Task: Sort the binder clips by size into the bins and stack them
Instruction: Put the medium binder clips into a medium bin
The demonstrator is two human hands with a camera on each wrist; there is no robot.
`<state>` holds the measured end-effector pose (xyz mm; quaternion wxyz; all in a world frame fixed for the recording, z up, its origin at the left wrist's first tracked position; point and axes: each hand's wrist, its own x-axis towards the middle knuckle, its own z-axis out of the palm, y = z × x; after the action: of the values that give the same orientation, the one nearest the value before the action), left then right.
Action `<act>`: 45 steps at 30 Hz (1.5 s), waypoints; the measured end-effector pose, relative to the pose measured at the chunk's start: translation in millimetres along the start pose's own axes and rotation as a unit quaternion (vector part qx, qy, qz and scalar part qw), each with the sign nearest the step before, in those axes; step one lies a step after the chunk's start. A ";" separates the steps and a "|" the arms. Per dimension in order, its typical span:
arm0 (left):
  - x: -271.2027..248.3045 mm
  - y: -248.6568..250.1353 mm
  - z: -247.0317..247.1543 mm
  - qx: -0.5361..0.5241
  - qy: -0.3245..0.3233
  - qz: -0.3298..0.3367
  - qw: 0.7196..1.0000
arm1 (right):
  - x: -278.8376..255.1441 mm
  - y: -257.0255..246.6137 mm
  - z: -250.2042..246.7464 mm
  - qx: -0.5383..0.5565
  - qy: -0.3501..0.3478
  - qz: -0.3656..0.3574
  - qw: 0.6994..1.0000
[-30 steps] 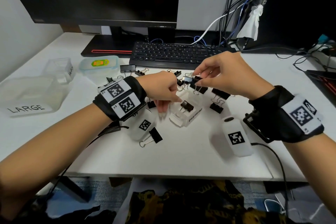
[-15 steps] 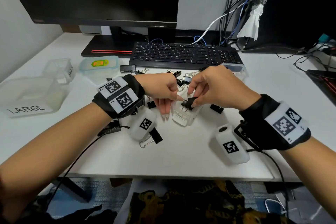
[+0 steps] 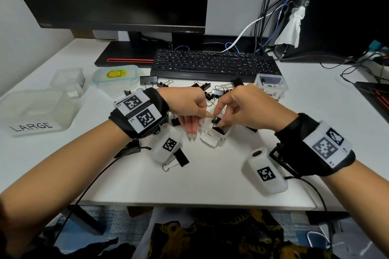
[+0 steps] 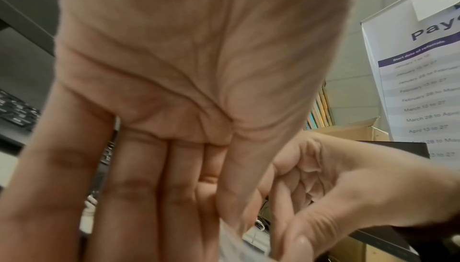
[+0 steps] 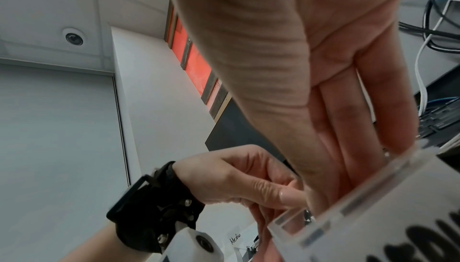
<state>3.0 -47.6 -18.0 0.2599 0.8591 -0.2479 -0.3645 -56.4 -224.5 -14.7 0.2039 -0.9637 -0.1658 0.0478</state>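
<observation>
A small clear bin (image 3: 210, 141) stands mid-desk with a black clip lying in it. My right hand (image 3: 219, 121) pinches a black binder clip (image 3: 216, 120) just above the bin's opening. In the right wrist view the bin's rim (image 5: 323, 215) lies right under the fingers, and the clip is hidden. My left hand (image 3: 207, 114) holds the bin's left rim with thumb and forefinger, its other fingers (image 3: 191, 130) hanging down along the wall. Several loose black clips (image 3: 216, 91) lie behind the hands, and one more clip (image 3: 179, 159) lies in front.
A bin marked LARGE (image 3: 35, 111) and a medium bin (image 3: 69, 82) stand at the left, a small-labelled bin (image 3: 270, 84) at the right. A lidded box (image 3: 115, 75), keyboard (image 3: 214, 65) and monitor sit behind. Two white tagged units (image 3: 166, 145) (image 3: 265, 172) hang at my wrists.
My right hand came back from the clip pile with a clip and lowered it to the bin's opening. The left hand stayed at the bin.
</observation>
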 end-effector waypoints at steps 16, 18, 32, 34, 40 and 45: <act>1.2 0.2 -3.4 0.213 0.166 0.112 0.956 | -3.4 17.3 -22.1 -0.001 0.033 0.069 0.997; 1.6 -2.2 -1.6 0.239 0.188 0.118 0.945 | -4.2 18.1 -17.6 -0.002 0.013 0.051 0.999; -19.9 -6.8 -4.5 0.319 0.123 0.150 0.928 | -14.4 10.5 -16.6 -0.051 -0.128 -0.048 0.989; -18.9 -5.7 -3.2 0.324 0.085 0.110 0.936 | -14.5 8.5 -13.3 -0.070 -0.148 -0.037 0.986; -20.4 1.1 1.1 0.344 0.014 0.031 0.938 | -13.8 4.6 -6.5 -0.135 -0.148 -0.009 0.980; -21.7 3.8 4.2 0.364 0.023 0.034 0.930 | -14.5 2.5 -7.3 -0.170 -0.130 0.004 0.977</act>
<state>-14.3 -38.2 -7.3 -0.0526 0.8939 -0.3869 -0.2201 -68.2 -234.2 -8.7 0.0138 -0.9705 -0.1929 0.1441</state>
